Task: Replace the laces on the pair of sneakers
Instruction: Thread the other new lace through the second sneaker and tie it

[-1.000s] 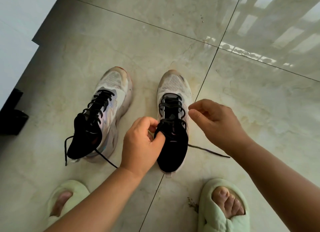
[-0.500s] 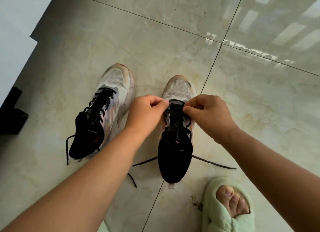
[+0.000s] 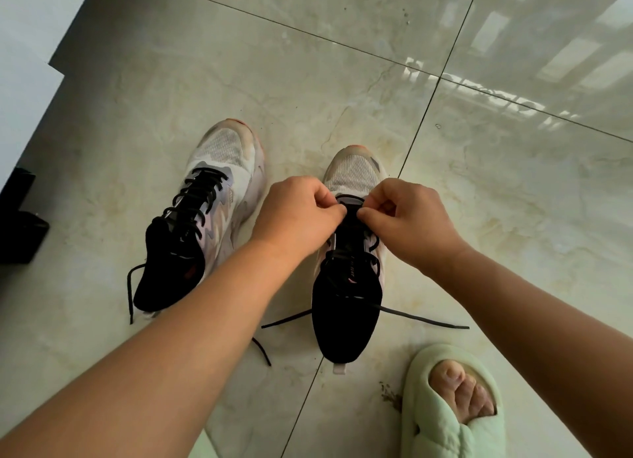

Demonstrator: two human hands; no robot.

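Observation:
Two white mesh sneakers with black tongues stand toes away from me on the tiled floor. The left sneaker [image 3: 209,217] is laced in black, its loose ends lying by the heel. Over the right sneaker [image 3: 352,279], my left hand [image 3: 298,214] and my right hand [image 3: 411,217] meet above the lowest eyelets near the toe. Both pinch the black lace [image 3: 351,200] there with curled fingers. The lace's two free ends [image 3: 424,319] trail out across the floor on either side of the heel.
My right foot in a pale green slipper [image 3: 448,406] rests just right of the sneaker's heel. A black object [image 3: 17,224] sits at the left edge by a white wall. Small dark debris [image 3: 388,391] lies beside the slipper.
Both hands have moved from the sneaker's tongue area forward to the lace rows near the toe and come closer together. The view has shifted; the left slipper has dropped out of frame.

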